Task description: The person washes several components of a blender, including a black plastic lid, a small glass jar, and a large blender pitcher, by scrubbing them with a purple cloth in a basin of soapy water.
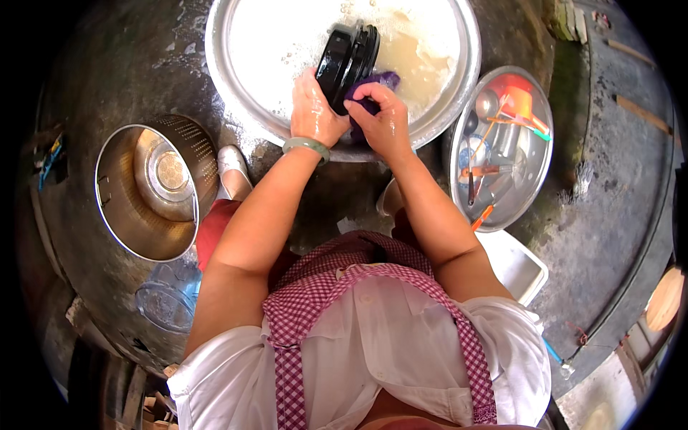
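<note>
A glossy black container (337, 60), its exact kind unclear, is tilted on edge over a wide metal basin (219, 59) of foamy water. My left hand (314, 110) grips its near left side, the thumb along the lower end. Wet and slightly soapy, my right hand (382, 115) pinches a dark purple cloth (384, 80) against the container's near right side. Part of the cloth hangs toward the water, and some of it is hidden behind my fingers. A pale green bangle (306, 148) circles my left wrist.
To the left, a deep perforated metal pot (185, 134) lies open toward me, with a clear plastic container (166, 298) below it. An oval metal tub (457, 161) at right holds utensils and a red-orange plastic scoop (518, 102). Near it sits a white tray (529, 279).
</note>
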The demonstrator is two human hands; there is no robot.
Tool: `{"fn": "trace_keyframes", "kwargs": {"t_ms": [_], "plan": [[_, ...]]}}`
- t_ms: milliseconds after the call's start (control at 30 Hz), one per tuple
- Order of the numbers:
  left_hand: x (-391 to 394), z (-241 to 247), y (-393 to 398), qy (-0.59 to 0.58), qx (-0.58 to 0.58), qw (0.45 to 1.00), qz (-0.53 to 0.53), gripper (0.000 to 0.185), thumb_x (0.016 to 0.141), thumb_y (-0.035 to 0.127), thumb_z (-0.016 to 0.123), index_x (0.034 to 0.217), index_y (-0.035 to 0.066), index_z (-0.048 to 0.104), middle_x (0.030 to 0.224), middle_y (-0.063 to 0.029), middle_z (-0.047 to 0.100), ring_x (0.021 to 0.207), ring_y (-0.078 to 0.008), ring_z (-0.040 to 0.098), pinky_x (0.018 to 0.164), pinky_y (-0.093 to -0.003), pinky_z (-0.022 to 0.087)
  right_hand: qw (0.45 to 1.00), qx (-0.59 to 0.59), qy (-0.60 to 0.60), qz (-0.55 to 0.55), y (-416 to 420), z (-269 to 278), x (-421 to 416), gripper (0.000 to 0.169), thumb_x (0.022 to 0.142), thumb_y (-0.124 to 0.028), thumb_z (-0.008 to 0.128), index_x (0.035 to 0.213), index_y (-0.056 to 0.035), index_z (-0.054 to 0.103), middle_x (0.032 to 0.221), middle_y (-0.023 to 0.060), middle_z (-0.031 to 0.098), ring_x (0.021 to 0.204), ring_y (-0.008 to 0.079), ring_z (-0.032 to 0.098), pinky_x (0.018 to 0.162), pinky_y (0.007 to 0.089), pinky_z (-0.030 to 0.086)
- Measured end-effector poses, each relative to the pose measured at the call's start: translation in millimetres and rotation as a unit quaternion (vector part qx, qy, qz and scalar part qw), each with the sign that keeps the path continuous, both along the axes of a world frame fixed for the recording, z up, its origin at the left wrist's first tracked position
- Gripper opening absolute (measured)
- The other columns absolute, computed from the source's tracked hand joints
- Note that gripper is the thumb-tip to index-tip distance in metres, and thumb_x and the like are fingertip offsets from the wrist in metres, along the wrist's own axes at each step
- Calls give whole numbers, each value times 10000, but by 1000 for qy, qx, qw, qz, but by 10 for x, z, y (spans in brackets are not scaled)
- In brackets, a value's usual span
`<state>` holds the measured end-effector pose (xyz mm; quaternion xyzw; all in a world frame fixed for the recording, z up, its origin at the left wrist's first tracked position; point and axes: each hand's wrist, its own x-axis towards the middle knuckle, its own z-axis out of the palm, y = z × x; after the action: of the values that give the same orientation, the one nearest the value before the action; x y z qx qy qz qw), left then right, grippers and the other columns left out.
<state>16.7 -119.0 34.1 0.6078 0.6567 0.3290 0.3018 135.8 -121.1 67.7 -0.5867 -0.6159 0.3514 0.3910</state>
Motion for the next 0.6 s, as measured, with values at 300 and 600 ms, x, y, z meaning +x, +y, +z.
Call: {"fn": "trace_keyframes", "kwargs": {"t_ms": [300, 600], "plan": [[5, 56, 0, 7, -21, 1000, -2, 839, 549, 187, 765, 1204, -48, 295, 1046, -201, 430, 997, -360, 440, 855, -393, 396, 990, -16, 11, -136, 28, 8, -133, 143, 679, -14, 614, 743, -38, 489, 652, -14, 476, 605, 52, 436, 538, 211, 392], [34, 71, 10, 4, 2, 1000, -2, 798, 514, 146, 768, 1157, -25, 328, 995, -196, 438, 950, -362, 438, 829, -397, 399, 985, 4, 11, -170, 87, -65, -125, 136, 631, -21, 605, 705, -37, 491, 611, -13, 460, 582, 60, 428, 529, 220, 385]]}}
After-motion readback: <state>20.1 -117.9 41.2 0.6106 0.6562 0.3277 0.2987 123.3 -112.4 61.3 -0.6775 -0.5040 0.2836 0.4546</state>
